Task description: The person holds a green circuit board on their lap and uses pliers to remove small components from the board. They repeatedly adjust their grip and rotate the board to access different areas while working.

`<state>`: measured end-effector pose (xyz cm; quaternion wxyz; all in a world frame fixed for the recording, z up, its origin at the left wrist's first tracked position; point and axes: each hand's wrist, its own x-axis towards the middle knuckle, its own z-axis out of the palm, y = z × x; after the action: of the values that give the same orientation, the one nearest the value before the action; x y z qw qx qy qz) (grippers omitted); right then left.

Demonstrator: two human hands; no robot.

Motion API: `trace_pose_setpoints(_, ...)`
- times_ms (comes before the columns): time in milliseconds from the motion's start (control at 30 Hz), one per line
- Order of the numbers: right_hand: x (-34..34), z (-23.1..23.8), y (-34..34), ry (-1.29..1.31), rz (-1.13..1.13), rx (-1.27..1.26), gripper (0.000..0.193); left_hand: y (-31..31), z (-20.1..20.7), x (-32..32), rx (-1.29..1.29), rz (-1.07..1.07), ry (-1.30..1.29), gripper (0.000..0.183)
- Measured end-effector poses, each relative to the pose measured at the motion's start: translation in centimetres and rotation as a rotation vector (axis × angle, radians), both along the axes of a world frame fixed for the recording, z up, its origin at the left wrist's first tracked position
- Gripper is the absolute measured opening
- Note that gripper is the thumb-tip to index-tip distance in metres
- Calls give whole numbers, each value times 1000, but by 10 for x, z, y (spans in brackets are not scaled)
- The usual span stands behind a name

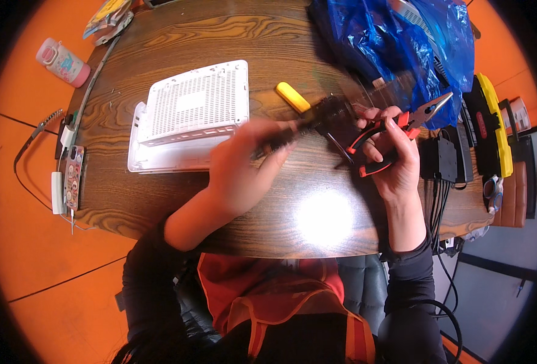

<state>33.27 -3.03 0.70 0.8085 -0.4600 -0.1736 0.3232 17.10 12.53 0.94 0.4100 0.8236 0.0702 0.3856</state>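
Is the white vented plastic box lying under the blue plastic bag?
No, the white vented plastic box lies uncovered on the wooden table, left of the blue plastic bag.

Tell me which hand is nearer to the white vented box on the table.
Left. The left hand sits just past the lower right corner of the white vented box, almost touching it. The right hand, gripping red-handled pliers, is much farther to the right.

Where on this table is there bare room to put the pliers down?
Bare wood lies along the near table edge below both hands, around the glare. The right side is crowded by the blue bag and black adapters; the white router fills the left.
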Motion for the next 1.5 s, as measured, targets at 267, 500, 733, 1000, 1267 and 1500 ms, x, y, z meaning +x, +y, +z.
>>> trace_pose_setpoints(267,-10,8,-4,54,63,158,32,20,7,-1,786,6,-341,10)
trace_pose_setpoints(500,-21,19,6,-37,-185,21,29,19,7,-4,905,44,-365,9)
trace_pose_setpoints(733,-7,15,2,-37,-83,6,11,20,1,2,861,137,-204,16)
trace_pose_setpoints(1000,-1,13,2,-95,-261,12,10,9,11,-11,562,21,-173,36)
trace_pose_setpoints(1267,-3,10,2,-141,-182,15,10,11,13,6,-706,36,-388,40)
trace_pose_setpoints(1500,-2,9,2,-187,-184,25,9,19,17,-2,-1090,-218,-144,41)
